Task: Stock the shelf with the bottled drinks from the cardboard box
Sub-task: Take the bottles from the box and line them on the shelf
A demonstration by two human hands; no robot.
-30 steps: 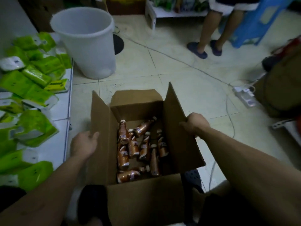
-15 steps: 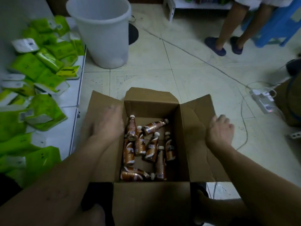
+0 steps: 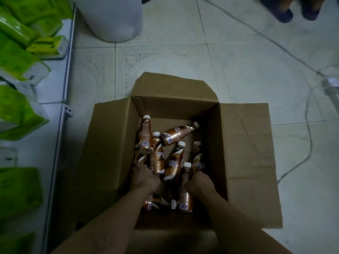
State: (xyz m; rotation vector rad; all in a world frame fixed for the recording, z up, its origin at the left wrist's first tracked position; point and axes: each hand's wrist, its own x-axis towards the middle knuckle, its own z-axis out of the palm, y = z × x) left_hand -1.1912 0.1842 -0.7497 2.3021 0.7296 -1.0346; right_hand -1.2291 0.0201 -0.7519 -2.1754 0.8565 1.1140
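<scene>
An open cardboard box [image 3: 242, 143] stands on the tiled floor with its flaps folded out. Several copper-brown bottled drinks [image 3: 176, 133] with white caps lie jumbled inside. Both my hands are down in the box. My left hand [image 3: 143, 174] closes over a bottle [image 3: 141, 158] on the left side of the pile. My right hand [image 3: 199, 181] grips the lower end of a bottle [image 3: 198, 160] on the right side. Both hands' fingertips are hidden in shadow. The white shelf [image 3: 61, 125] runs along the left.
Green packets [image 3: 16, 110] fill the shelf on the left. A white bucket [image 3: 113, 19] stands on the floor beyond the box. A power strip [image 3: 330, 88] and its cable [image 3: 310, 140] lie to the right. Another person's feet [image 3: 286, 13] are at the top right.
My hands have left the side flaps and gone down into the box onto the bottles. The flaps now lie spread outward, and the camera has tilted down closer to the box.
</scene>
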